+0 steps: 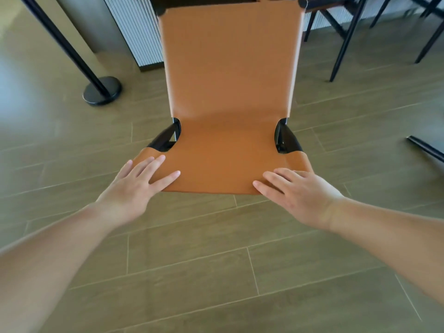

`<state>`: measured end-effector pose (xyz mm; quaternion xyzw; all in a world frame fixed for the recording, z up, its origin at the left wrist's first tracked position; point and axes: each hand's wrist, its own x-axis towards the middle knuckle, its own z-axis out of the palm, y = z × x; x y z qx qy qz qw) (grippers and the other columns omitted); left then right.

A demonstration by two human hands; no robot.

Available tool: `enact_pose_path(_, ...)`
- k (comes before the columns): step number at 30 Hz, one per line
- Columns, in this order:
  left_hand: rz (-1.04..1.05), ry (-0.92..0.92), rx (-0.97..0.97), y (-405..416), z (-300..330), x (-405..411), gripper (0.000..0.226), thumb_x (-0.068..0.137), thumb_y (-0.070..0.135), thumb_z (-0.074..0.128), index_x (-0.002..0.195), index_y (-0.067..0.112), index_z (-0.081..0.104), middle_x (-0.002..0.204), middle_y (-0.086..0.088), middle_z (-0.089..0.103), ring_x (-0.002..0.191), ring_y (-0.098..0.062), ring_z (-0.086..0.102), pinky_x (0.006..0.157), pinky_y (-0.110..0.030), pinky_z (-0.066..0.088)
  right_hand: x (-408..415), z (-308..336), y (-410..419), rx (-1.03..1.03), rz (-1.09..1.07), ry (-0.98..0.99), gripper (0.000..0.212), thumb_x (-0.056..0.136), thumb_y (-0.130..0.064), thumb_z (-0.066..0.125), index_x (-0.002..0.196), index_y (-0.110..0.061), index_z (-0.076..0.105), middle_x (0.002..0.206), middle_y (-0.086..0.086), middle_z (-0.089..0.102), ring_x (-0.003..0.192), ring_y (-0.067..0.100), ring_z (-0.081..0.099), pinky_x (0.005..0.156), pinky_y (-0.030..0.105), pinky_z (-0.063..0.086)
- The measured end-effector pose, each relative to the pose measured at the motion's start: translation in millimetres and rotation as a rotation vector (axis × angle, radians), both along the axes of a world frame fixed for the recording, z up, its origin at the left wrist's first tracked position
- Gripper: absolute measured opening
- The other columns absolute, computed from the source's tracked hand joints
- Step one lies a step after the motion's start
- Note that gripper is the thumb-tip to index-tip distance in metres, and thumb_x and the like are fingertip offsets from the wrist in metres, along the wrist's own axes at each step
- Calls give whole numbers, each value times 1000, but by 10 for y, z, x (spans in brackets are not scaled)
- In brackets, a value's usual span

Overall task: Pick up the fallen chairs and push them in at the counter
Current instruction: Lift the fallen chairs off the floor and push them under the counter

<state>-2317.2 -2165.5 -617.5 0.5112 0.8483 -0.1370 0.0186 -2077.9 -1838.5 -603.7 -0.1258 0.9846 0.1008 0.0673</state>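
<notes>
A tan leather chair (228, 75) with a black frame stands upright in front of me, its long seat reaching toward the ribbed counter front (137, 32). The top of its backrest is nearest to me. My left hand (134, 186) lies flat on the left corner of that top edge, fingers spread. My right hand (298, 191) rests flat on the right corner, fingers spread too. Neither hand is curled around the leather.
A black stanchion post with a round base (102, 91) stands on the floor at the left. Black legs of another chair (346, 37) stand at the counter to the right. A black bar (425, 149) lies low at the far right edge.
</notes>
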Motion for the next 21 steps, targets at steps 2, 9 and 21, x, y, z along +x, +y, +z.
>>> enact_pose_path(2,-12,52,33,142,185,-160,109,80,-14,44,145,47,-20,163,-8,-7,149,-24,-2,120,-51,5,-150,170,158,24,-4,57,76,75,-6,69,146,-10,43,126,17,58,104,34,60,75,44,57)
enact_pose_path(9,-112,260,283,683,625,-838,97,60,-10,71,141,32,39,124,-22,46,110,-36,42,96,-63,33,-760,567,743,33,-36,321,60,70,0,39,126,-5,62,92,18,59,71,34,57,51,40,50)
enact_pose_path(21,-118,153,277,1312,1205,-1676,63,57,7,78,110,22,49,94,-14,52,81,-34,54,68,-46,39,-1560,986,1377,100,-210,411,49,52,6,58,97,-11,48,77,11,41,60,29,41,51,34,29)
